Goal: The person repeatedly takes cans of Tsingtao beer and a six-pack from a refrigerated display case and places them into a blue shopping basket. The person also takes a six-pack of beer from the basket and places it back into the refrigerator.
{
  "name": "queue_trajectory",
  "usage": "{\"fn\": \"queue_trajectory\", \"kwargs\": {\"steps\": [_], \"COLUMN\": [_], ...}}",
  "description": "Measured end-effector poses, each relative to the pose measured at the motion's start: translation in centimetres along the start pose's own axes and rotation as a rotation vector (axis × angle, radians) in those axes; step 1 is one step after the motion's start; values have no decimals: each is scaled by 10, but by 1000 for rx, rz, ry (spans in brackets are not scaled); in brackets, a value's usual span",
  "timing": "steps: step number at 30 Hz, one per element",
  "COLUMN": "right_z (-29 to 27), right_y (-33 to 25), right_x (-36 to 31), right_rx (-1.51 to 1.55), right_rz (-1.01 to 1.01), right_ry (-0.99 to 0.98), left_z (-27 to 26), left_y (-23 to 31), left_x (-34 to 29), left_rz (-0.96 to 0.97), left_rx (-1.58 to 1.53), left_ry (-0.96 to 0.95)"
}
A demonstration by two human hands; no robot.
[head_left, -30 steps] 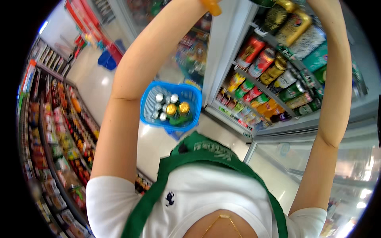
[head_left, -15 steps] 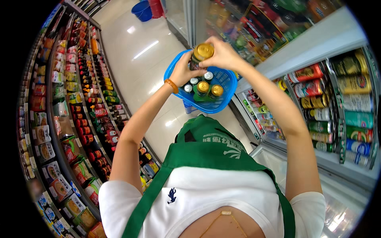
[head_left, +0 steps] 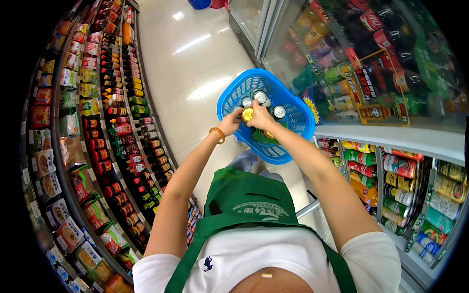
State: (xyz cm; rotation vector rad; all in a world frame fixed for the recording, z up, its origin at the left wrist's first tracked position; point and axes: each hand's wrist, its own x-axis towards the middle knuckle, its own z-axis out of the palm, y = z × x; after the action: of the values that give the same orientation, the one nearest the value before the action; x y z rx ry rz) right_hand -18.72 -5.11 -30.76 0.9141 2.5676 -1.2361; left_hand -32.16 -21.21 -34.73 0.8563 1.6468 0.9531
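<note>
Inside the blue plastic basket [head_left: 302,115], a gold-topped drink can [head_left: 247,114] stands between my two hands. My right hand [head_left: 262,118] reaches over the basket with its fingers closed on the can's right side. My left hand [head_left: 229,123], an orange bangle at its wrist, comes in over the near left rim, fingers curled against the can's other side. Silver-topped cans stand around it, one at the far side [head_left: 260,96] and one to the right [head_left: 279,112]. Another gold-topped can [head_left: 267,134] is partly covered by my right wrist. Fingertips low on the held can are hidden.
On the left run shelves [head_left: 105,146] of sauce bottles and packaged food. To the right stand a glass-door cooler [head_left: 337,63] of bottles and an open cooler section [head_left: 400,190] with rows of cans. Pale tiled floor [head_left: 195,63] lies beyond the basket.
Both hands have lowered the gold-topped can from above the basket down among the other cans. The view has shifted, and the basket now appears farther right and more tilted.
</note>
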Motion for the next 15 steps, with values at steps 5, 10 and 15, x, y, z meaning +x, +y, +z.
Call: {"fn": "queue_trajectory", "kwargs": {"steps": [5, 10, 15], "right_z": [48, 80, 99], "right_y": [-7, -11, -1], "right_x": [-4, -24, -41], "right_rx": [-6, 54, 100], "right_rz": [128, 199, 126], "right_ry": [41, 117, 136], "left_z": [7, 10, 11], "left_y": [-34, -52, -55], "left_x": [6, 3, -6], "left_rz": [-22, -3, 30], "left_rx": [-81, -147, -68], "left_ry": [40, 19, 42]}}
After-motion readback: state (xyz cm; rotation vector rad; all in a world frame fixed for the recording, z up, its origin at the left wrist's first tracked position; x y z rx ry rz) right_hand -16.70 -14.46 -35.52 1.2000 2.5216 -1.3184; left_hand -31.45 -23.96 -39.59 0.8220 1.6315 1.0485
